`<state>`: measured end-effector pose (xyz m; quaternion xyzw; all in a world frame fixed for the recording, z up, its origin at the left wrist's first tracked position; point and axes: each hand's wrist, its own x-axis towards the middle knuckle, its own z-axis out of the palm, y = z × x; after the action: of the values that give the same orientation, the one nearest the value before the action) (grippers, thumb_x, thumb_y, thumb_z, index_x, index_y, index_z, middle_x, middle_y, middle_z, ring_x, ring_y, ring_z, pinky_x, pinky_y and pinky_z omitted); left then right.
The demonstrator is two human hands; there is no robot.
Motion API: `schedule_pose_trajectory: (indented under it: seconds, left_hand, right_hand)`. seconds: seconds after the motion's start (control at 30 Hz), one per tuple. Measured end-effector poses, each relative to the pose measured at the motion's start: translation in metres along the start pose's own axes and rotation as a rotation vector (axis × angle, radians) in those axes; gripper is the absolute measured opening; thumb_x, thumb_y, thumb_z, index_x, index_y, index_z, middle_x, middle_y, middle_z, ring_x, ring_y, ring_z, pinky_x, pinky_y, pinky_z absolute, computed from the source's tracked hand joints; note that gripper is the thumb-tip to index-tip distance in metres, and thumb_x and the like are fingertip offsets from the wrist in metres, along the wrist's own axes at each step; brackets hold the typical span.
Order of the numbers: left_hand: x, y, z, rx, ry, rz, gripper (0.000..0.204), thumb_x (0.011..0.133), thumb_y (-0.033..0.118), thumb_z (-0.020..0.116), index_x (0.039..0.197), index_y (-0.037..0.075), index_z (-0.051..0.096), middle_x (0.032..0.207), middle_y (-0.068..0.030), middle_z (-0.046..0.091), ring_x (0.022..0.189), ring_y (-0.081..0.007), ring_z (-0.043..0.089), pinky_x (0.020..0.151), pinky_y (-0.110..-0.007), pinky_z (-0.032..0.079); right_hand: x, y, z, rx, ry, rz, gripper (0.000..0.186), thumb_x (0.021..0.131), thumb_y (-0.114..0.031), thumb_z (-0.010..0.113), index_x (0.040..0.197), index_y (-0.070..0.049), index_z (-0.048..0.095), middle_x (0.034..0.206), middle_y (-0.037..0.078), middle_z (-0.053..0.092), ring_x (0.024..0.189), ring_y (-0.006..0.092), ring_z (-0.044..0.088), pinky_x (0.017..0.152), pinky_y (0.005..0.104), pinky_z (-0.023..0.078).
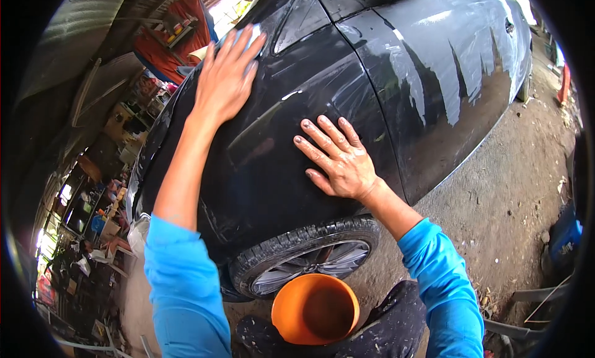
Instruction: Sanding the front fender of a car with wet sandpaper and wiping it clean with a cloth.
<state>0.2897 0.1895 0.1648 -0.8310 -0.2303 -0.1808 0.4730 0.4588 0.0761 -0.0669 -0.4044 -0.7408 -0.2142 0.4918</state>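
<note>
Straight in front, above the wheel (310, 259): black side panel (266, 172) of a car, the surface under work. To judge by the pose, being rubbed by hand, probably wet. Left hand (226, 79) high on the panel, near the triangular window (302, 23), fingers slightly parted over a small pale pad or cloth (256, 30); exact kind impossible to tell. Right hand (341, 163) holding nothing visible, fingers spread wide, palm toward the lower middle of the panel; apparently resting there, contact not quite certain.

About progress: seems partway. On the panel, mostly dark shine, with some thin pale smears. On the neighbouring door (458, 42), much pale grey film, ending in jagged runs above a duller lower part. Cannot judge from this whether to count the film as finished work or as residue; perhaps still to be cleaned.

About edges: to the right, a narrow seam (379, 101) between panel and door; at the top, the window border; below, the wheel arch. Between the knees, just below the wheel, an orange bucket (286, 302), limiting low movement. Between both hands, good open room along the smooth panel.
</note>
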Motion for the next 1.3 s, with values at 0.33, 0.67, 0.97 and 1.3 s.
schedule_pose_trajectory:
  seconds: [0.33,0.67,0.97,1.3]
  left_hand:
    - [0.019,-0.001,0.011,0.008,0.059,0.004,0.055,0.101,0.025,0.053,0.154,0.027,0.04,0.163,-0.0044,0.034,0.147,-0.0315,0.037,0.116,-0.062,0.031]
    - [0.02,0.005,-0.006,0.032,0.001,0.003,0.058,0.1,0.022,0.054,0.155,0.019,0.038,0.162,-0.0119,0.034,0.149,-0.0356,0.031,0.121,-0.056,0.025]
    - [-0.006,0.107,-0.018,-0.084,0.035,-0.169,0.055,0.098,0.029,0.055,0.144,0.0,0.048,0.151,-0.0219,0.046,0.143,-0.0365,0.041,0.121,-0.054,0.025]
    - [0.023,0.136,-0.003,-0.127,0.097,-0.306,0.057,0.098,0.029,0.054,0.142,-0.007,0.049,0.15,-0.0238,0.047,0.143,-0.0364,0.04,0.121,-0.05,0.026]
  right_hand:
    - [-0.001,0.003,0.001,0.002,0.022,-0.015,0.065,0.091,-0.039,0.062,0.151,-0.021,0.047,0.162,0.006,0.035,0.152,0.0281,0.028,0.125,0.0505,0.015]
    - [0.006,-0.003,0.005,0.032,0.03,-0.033,0.064,0.091,-0.039,0.063,0.151,-0.021,0.047,0.162,0.006,0.036,0.152,0.0282,0.029,0.125,0.0499,0.016]
    - [0.009,-0.007,0.011,0.043,0.047,-0.03,0.063,0.089,-0.04,0.065,0.147,-0.019,0.052,0.159,0.009,0.041,0.151,0.0297,0.031,0.124,0.0515,0.016]
    - [0.012,-0.01,0.014,0.036,0.088,-0.049,0.048,0.089,-0.04,0.064,0.129,-0.014,0.064,0.143,0.014,0.054,0.144,0.032,0.04,0.124,0.0529,0.019]
